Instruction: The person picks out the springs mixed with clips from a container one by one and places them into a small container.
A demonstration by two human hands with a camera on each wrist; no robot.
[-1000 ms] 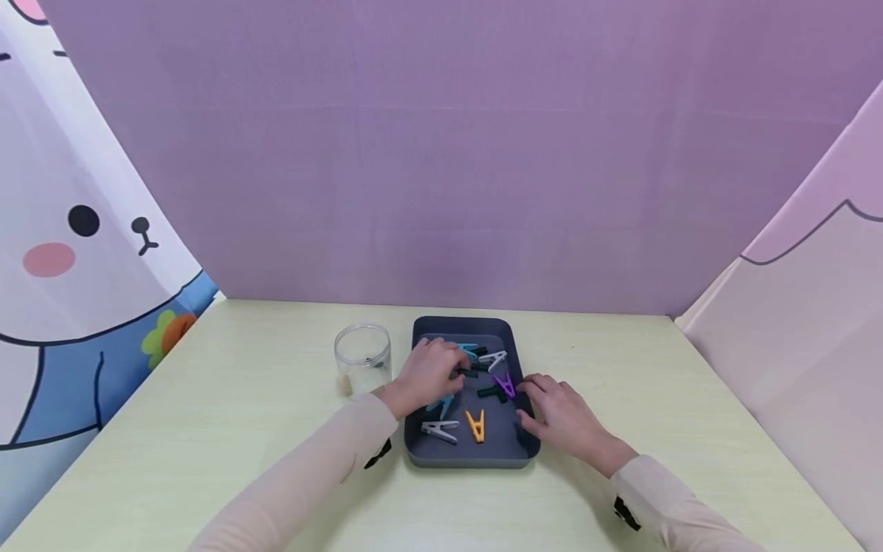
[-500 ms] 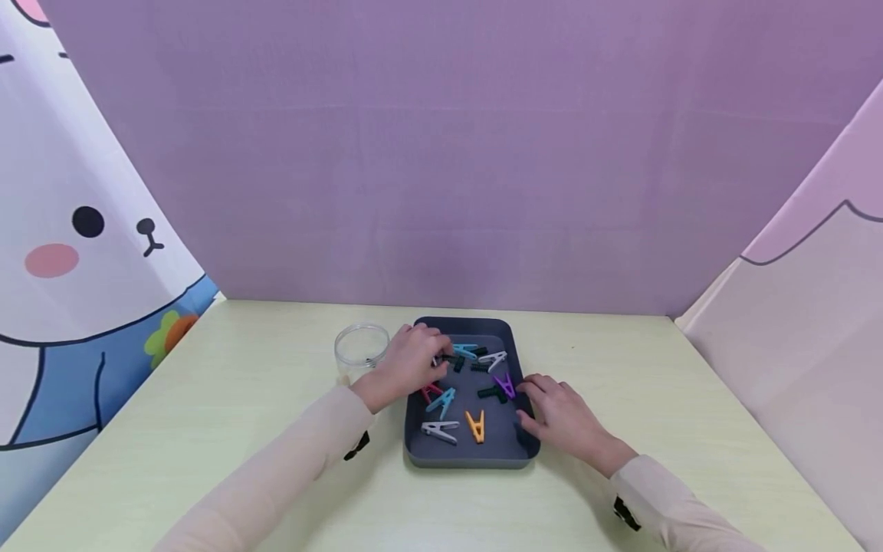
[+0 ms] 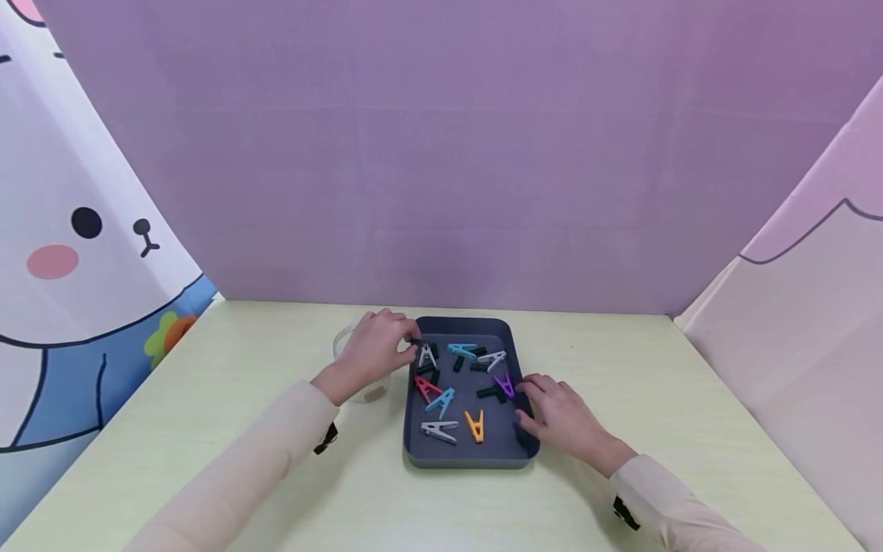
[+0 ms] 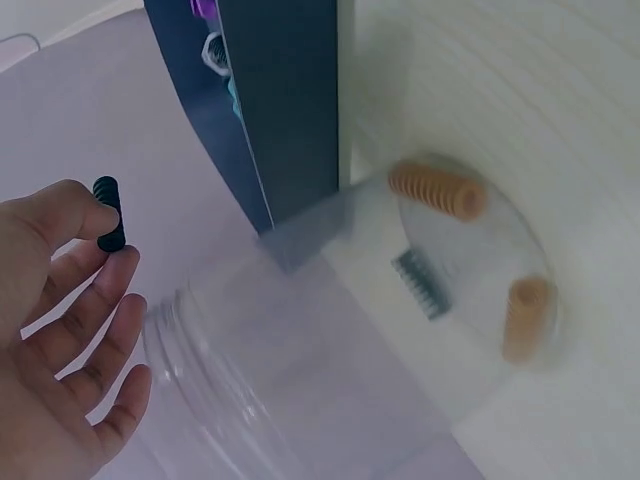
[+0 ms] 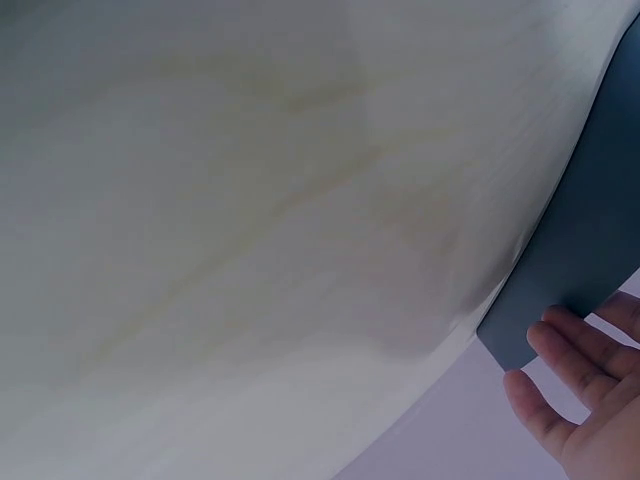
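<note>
My left hand (image 3: 375, 345) is above the clear jar (image 4: 300, 370), just left of the tray. Between its thumb and index finger it pinches a dark green ridged peg (image 4: 107, 192); the other fingers are loosely bent. Through the jar's wall show two light brown ridged pegs (image 4: 435, 190) and a dark green one (image 4: 420, 285). My right hand (image 3: 562, 414) rests at the right rim of the dark grey tray (image 3: 472, 463), relaxed fingers touching its side. Inside the tray lie several dark green pegs among clothespins: red (image 3: 426, 389), orange (image 3: 476, 426), purple (image 3: 505, 385), blue and whitish.
The tray stands at the middle of the pale wooden table (image 3: 241, 406), with the jar close to its left side. A purple cloth backdrop (image 3: 441, 153) rises behind the table. Printed cloths flank it on the left and right.
My left hand has moved left from over the tray to above the jar, carrying the dark green peg. This uncovers the red clothespin and several pegs. The right hand has stayed still.
</note>
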